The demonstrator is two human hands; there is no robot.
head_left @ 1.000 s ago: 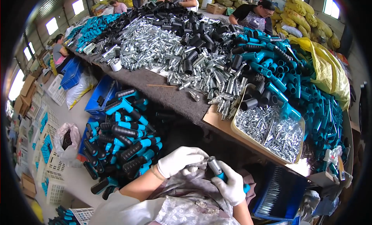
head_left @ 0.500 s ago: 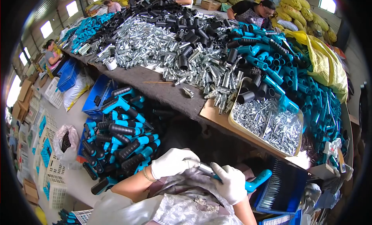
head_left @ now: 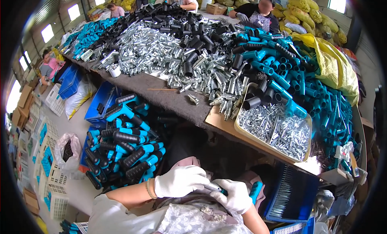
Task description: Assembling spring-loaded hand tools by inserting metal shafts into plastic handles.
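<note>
Both my hands wear white gloves and meet above my lap. My right hand [head_left: 234, 195] is closed around a teal handle [head_left: 255, 191], whose end sticks out past the palm on the right. At the handle's other end a silver metal sleeve [head_left: 212, 186] shows between the two hands. The fingers of my left hand [head_left: 181, 181] are closed on that sleeve and cover most of it. How far the sleeve sits on the handle is hidden by the gloves.
A grey-covered table [head_left: 161, 90] carries heaped silver fittings [head_left: 141, 48], black tubes and teal handles [head_left: 322, 101]. At its near edge stands a tray of small metal pins [head_left: 274, 131]. Black-gripped teal handles [head_left: 129, 145] pile up at left; blue crates [head_left: 288, 193] stand at right. Several co-workers sit around.
The teal handle has swung from pointing out rightward to a steeper angle, with less of it showing. My left hand has shifted slightly down. A co-worker across the table has lifted their head.
</note>
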